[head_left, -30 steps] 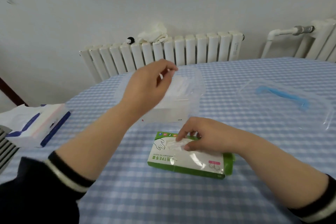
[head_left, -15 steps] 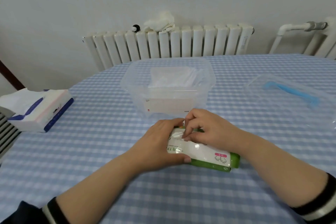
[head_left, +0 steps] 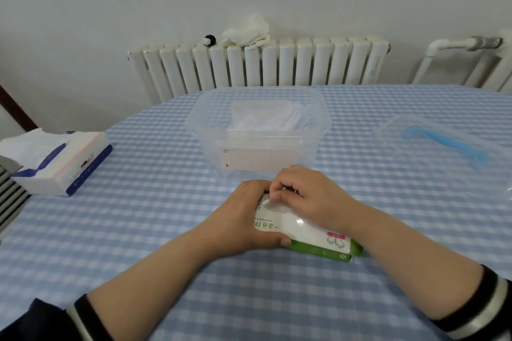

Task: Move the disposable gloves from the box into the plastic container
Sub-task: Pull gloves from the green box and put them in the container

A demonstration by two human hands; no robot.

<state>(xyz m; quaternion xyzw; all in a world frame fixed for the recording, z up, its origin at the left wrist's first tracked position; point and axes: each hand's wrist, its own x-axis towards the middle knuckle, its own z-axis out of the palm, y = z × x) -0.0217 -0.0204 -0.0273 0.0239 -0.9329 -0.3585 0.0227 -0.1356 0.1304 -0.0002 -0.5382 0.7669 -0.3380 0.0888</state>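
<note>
A green and white glove box (head_left: 302,232) lies on the checked tablecloth near the middle. My left hand (head_left: 241,219) grips its left end, thumb along the front edge. My right hand (head_left: 307,196) rests on top of the box, and its curled fingers pinch a clear glove (head_left: 270,203) at the opening. Just behind the box stands the clear plastic container (head_left: 257,130), open, with clear gloves (head_left: 263,119) lying inside it.
A clear lid with a blue handle (head_left: 443,144) lies at the right. A tissue pack (head_left: 58,160) sits at the left table edge. White radiators (head_left: 260,63) stand along the wall behind the table, a white cloth (head_left: 246,32) on one.
My left hand came down from above the container to the box's left end and now grips it. My right hand stayed on the box opening.
</note>
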